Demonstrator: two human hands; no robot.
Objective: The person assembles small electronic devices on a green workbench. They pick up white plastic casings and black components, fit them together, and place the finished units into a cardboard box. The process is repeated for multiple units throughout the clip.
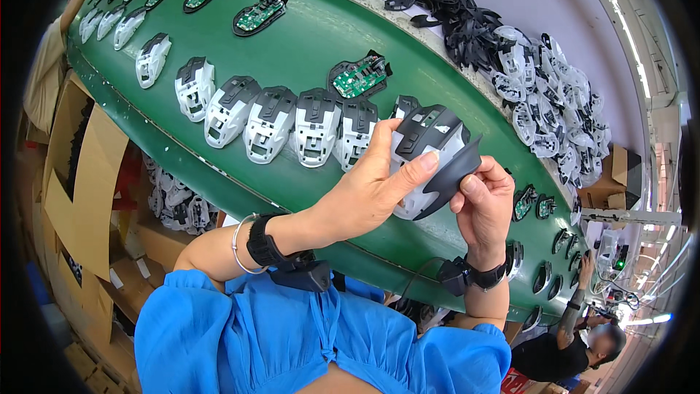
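Observation:
Above the green belt, my left hand is closed round a computer mouse shell, light grey with a black top, its thumb lying across it. A curved black side panel lies along the shell's right edge. My right hand pinches that panel between thumb and fingers. Whether the panel is fastened to the shell cannot be made out. Just left of my hands, a row of similar mouse shells rests on the belt. Behind the row lies a black mouse base with a green circuit board.
The green belt carries more bases with circuit boards at far left. Piles of black panels and clear-and-black shells line its far side. Cardboard boxes stand left. Another person works at lower right.

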